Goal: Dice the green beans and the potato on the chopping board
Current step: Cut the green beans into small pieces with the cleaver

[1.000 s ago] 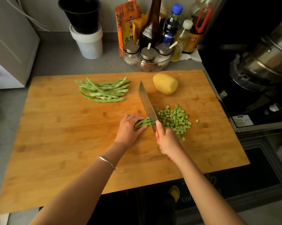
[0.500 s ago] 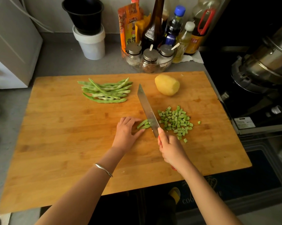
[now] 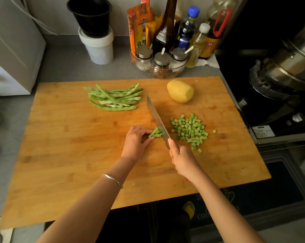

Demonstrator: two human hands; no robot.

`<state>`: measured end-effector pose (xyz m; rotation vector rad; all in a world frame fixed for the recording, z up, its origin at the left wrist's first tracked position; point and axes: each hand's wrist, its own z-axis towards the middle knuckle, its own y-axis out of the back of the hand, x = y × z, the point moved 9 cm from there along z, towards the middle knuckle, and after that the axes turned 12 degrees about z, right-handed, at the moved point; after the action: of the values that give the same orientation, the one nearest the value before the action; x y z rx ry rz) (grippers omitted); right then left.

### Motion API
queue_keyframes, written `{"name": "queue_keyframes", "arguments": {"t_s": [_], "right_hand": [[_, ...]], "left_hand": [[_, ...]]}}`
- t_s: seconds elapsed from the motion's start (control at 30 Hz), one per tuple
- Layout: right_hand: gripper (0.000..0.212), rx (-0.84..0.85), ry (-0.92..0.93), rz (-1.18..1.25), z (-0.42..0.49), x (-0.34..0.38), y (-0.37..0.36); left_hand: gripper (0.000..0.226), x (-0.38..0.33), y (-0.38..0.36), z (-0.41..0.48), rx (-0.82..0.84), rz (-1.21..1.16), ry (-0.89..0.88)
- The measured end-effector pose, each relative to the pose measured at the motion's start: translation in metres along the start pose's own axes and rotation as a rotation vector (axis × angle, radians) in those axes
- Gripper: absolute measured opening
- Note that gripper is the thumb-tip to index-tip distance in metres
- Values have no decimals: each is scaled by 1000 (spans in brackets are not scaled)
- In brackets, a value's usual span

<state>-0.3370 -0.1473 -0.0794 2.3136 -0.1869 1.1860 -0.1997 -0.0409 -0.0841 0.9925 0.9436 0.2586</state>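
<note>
The bean bundle (image 3: 155,133) is shorter than a second ago; left hand (image 3: 136,142) pinches it, right hand (image 3: 181,160) grips the knife (image 3: 157,118). The whole beans (image 3: 114,99) and potato (image 3: 180,91) remain uncut.

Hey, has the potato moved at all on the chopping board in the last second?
No. The potato still lies by the far edge of the chopping board, right of the knife.
</note>
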Motion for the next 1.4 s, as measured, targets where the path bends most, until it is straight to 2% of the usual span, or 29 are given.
{"name": "queue_keyframes", "arguments": {"t_s": [0.17, 0.37, 0.6, 0.73, 0.87, 0.97, 1.1, 1.2, 1.27, 1.4], "right_hand": [[58, -70, -24, 126, -2, -8, 17], [55, -142, 8, 244, 3, 8, 43], [53, -138, 22, 307, -3, 11, 53], [54, -136, 23, 272, -5, 9, 56], [53, -137, 15, 286, -6, 8, 60], [52, -139, 7, 322, -7, 9, 61], [51, -130, 3, 357, -9, 10, 60], [51, -112, -2, 373, -9, 8, 55], [51, -92, -9, 376, -9, 7, 49], [52, -56, 15, 348, -10, 9, 37]], "left_hand": [[24, 1, -1, 1, 22, -4, 8], [37, -6, 2, 6, 76, 57, -10], [18, -29, -2, 18, 140, 240, -148], [22, -32, -3, 29, 145, 288, -118], [22, -41, -12, 45, 220, 378, -129], [22, -54, -21, 51, 255, 298, -126], [41, -53, -18, 45, 224, 179, -77], [61, -26, -9, 30, 197, 266, 7], [57, -13, -9, 21, 198, 283, 36], [28, -18, -16, 22, 185, 116, -17]]}}
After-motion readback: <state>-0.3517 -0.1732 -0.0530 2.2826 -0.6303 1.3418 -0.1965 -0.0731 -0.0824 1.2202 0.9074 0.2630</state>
